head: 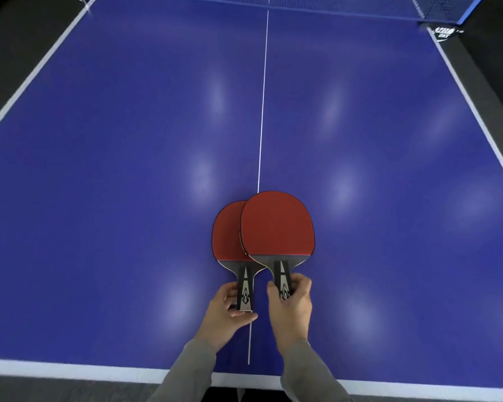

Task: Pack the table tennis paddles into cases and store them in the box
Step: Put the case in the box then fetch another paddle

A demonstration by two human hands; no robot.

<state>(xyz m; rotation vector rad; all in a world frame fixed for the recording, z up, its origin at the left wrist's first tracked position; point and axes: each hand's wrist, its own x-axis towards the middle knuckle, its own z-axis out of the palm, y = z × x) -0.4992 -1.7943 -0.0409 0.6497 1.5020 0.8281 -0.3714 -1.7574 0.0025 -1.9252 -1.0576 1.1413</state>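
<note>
Pickup step, lower centre: left hand (225,307) and right hand (291,300) each grip a paddle handle; cases apparently out of view, locate next.

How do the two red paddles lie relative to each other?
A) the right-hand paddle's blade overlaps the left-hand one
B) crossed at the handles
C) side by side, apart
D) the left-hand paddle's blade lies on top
A: the right paddle, held by the right hand, covers part of the left paddle, gripped by the left hand.
</note>
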